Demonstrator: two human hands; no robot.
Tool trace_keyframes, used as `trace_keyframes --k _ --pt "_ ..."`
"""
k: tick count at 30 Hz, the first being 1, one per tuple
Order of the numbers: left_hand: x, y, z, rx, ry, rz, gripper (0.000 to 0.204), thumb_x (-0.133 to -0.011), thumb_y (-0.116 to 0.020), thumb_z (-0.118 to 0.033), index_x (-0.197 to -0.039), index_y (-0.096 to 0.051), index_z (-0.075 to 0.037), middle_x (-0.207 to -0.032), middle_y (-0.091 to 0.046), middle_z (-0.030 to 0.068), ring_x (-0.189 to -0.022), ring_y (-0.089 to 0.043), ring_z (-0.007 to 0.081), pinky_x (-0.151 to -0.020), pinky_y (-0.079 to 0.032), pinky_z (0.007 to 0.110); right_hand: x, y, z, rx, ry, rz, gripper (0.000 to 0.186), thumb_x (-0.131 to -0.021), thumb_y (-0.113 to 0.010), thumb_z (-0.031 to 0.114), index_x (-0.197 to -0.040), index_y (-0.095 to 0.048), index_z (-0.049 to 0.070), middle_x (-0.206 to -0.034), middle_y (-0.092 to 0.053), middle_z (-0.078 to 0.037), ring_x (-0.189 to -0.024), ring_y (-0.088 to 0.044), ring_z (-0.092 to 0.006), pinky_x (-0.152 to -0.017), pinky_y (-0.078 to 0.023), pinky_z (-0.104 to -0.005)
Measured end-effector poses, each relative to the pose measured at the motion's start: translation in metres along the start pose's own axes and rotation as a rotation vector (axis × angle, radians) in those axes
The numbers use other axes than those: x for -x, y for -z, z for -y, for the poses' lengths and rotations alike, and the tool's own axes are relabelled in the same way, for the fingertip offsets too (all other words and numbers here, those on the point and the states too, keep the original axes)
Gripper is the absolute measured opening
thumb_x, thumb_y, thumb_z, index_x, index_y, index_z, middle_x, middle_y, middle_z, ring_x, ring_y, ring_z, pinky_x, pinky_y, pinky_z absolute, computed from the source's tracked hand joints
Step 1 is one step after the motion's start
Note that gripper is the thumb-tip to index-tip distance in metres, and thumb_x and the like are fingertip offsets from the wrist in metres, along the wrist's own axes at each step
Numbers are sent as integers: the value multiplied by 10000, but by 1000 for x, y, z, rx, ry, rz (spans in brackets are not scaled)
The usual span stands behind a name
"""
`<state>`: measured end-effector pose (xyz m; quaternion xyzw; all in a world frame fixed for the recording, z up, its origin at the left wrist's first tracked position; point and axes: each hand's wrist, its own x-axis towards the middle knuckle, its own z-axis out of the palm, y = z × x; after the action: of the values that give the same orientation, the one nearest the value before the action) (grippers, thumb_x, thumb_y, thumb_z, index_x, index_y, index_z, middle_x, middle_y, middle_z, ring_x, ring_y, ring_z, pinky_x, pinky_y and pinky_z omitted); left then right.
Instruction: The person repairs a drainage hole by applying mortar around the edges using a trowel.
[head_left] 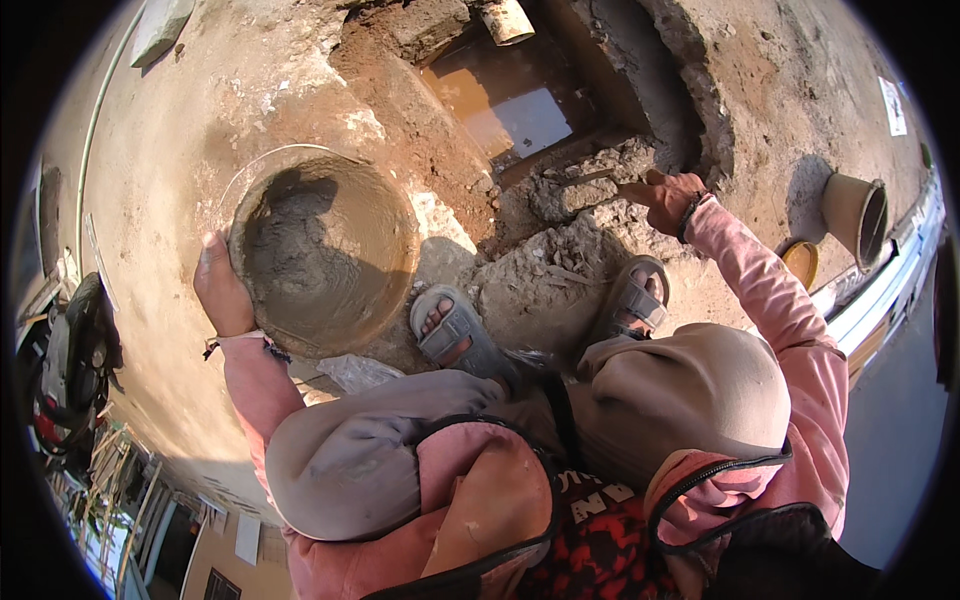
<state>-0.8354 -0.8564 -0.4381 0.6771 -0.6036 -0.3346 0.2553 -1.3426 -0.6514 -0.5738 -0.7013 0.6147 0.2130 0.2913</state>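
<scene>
A round bucket (395, 255) with wet grey mortar (300, 240) inside stands on the ground at my left. My left hand (222, 290) grips its left side, thumb up along the outside; the other fingers are mostly hidden. My right hand (676, 203) is closed round the handle of a trowel (630, 188), held low over the near edge of a dug pit. Its blade points left and is hard to make out against the grey mortar-covered rubble. Muddy brown water (490, 110) fills the bottom of the pit.
A pipe end (508, 22) juts over the pit's far side. Broken concrete (545, 265) lies between my sandalled feet. Another bucket (856, 218) lies tipped at the right, beside a round yellowish lid (800, 264). Clear plastic (360, 373) lies below the mortar bucket.
</scene>
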Motion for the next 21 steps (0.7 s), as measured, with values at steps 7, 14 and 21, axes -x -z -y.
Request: trace_keyframes --k 7,14,21 --pt "-7 0 11 93 64 -13 489 -952 -445 -379 -1060 -593 74 -972 -621 90 -877 -556 138 -806 -438 258 -6 -1 17 43 83 38 399 -869 -326 142 -1197 -517 266 -1081 -545 -195 -800 -629 -331 -696 -500 -433" --pt "-3 -1 7 150 63 5 483 -955 -438 -378 -1038 -604 68 -961 -619 81 -859 -549 133 -792 -437 260 8 27 14 -17 66 -29 394 -768 -463 141 -1143 -551 227 -897 -606 -169 -730 -632 -327 -632 -513 -438" --pt "-6 1 6 34 83 -33 494 -958 -422 -381 -1040 -603 71 -960 -621 91 -872 -549 145 -804 -434 274 18 5 11 -105 -72 -184 524 -742 -460 106 -1248 -496 238 -962 -594 -196 -784 -619 -379 -661 -504 -478"
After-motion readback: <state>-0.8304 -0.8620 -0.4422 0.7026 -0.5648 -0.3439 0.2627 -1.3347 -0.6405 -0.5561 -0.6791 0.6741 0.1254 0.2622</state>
